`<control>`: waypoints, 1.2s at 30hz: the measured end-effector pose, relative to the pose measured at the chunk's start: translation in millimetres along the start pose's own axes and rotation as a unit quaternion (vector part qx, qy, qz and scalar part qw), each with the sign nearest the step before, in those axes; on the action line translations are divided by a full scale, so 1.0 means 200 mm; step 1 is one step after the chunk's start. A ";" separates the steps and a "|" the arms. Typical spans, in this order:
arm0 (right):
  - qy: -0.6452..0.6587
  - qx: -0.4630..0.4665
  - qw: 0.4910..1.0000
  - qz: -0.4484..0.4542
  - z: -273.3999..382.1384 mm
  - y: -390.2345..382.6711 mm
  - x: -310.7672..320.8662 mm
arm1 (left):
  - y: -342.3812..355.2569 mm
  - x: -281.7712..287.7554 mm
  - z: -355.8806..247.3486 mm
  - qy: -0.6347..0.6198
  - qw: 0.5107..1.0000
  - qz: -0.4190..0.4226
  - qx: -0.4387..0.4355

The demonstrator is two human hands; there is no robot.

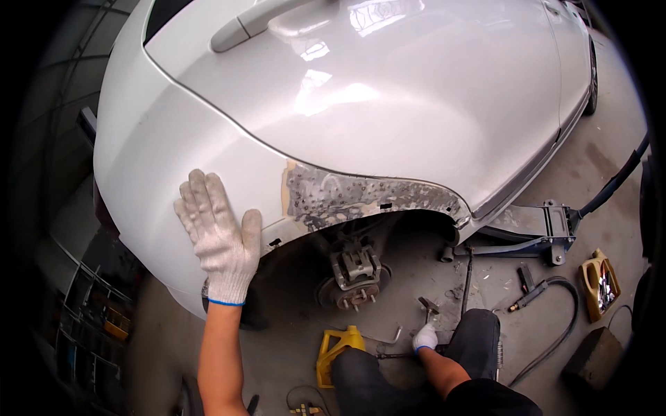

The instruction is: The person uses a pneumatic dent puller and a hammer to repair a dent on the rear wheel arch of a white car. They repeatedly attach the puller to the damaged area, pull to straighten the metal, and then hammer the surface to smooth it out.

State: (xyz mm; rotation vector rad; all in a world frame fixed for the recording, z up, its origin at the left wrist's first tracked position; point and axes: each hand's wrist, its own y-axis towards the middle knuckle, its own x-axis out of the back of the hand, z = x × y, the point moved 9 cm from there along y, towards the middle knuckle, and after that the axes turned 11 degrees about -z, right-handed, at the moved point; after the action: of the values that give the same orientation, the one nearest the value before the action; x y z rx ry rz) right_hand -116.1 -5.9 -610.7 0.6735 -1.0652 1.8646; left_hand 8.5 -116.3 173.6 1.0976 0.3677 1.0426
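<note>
My left hand (220, 239), in a whitish knitted glove with a blue cuff edge, lies flat with fingers stretched out on the rear side panel of a white car (388, 118). Just right of it, the strip over the wheel arch is a bare, dented grey metal patch (347, 191) with a tan edge. Below the arch the wheel is off, and the brake disc hub and caliper (355, 267) show. Low down by my right knee, my gloved right hand (425, 338) is closed around the handle of a hammer (429, 305), its head pointing up.
A floor jack (538, 225) stands under the car's sill at right. Near it lie a black cable with a clamp (531, 298) and a cut-open gold container (590, 281) holding small items. A yellow plastic piece (326, 367) and a bent metal bar (397, 335) are by my knees.
</note>
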 end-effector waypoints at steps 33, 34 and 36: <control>0.148 0.559 0.804 -0.140 1.53 -0.49 1.64 | -4.97 2.57 -1.20 -0.021 0.151 0.854 0.497; 0.151 0.588 0.782 -0.143 1.67 -0.63 1.70 | -4.98 2.68 -1.11 0.046 0.197 0.755 0.624; 0.145 0.638 0.739 -0.164 1.88 -0.89 1.85 | -4.97 2.58 -1.06 0.099 0.218 0.612 0.754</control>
State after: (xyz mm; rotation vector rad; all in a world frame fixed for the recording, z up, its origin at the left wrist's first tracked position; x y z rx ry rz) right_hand -125.8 -133.5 -70.0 1.1397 0.7006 2.0739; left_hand 620.8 363.0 -660.5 3.4761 0.7866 2.2955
